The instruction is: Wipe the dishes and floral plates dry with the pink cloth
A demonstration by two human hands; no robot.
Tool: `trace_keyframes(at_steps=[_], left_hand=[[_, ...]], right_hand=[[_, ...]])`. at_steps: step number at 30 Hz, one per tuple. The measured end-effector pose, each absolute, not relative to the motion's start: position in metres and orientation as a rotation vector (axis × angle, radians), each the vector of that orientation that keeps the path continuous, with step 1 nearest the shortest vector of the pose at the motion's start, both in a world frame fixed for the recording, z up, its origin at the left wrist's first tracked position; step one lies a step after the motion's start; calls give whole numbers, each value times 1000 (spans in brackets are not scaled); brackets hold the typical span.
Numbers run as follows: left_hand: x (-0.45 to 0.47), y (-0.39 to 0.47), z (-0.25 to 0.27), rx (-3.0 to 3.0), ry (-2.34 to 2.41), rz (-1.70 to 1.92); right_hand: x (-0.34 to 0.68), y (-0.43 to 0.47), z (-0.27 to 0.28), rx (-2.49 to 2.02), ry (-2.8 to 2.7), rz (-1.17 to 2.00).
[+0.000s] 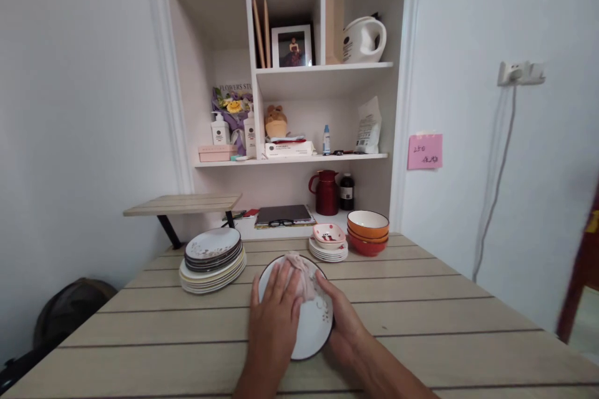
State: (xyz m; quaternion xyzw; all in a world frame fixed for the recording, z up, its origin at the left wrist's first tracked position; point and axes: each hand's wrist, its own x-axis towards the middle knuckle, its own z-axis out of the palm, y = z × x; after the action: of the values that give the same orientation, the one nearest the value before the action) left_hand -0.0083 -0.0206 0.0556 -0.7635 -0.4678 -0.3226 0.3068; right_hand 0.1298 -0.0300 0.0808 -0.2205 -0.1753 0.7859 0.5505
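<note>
A white plate point(311, 331) with a dark rim and a brown floral print is tilted up above the near middle of the table. My right hand point(345, 323) grips its right edge, thumb on the face and the other fingers behind. On the plate's upper part lies a crumpled pale pink cloth point(302, 271). My left hand point(277, 312) presses the cloth against the plate, its fingers stretched over it and partly covering it. To the left stands a stack of plates point(213, 244), floral dark-rimmed ones on top of yellow-rimmed ones.
Small white plates point(328, 254) carry a pink-patterned dish point(329, 235) at the table's back. Beside them stand stacked orange and red bowls point(367, 234). A raised wooden shelf point(182, 204) is at the back left. Behind are a red jug point(326, 193), a dark bottle point(347, 192) and a laptop point(283, 214).
</note>
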Motion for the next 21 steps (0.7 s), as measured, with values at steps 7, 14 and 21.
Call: trace_keyframes(at_steps=[7,14,21], left_hand=[[-6,-18,45,-1907,-1297,-874],[6,-27,38,-2077,-1061,-919],[6,-35,56,-2164,-1053,-886]], right_hand=[[143,-23,87,-556,-326,1785],[158,-16,88,-489,-311,1707],[142,-25,83,-518,-389,1830]])
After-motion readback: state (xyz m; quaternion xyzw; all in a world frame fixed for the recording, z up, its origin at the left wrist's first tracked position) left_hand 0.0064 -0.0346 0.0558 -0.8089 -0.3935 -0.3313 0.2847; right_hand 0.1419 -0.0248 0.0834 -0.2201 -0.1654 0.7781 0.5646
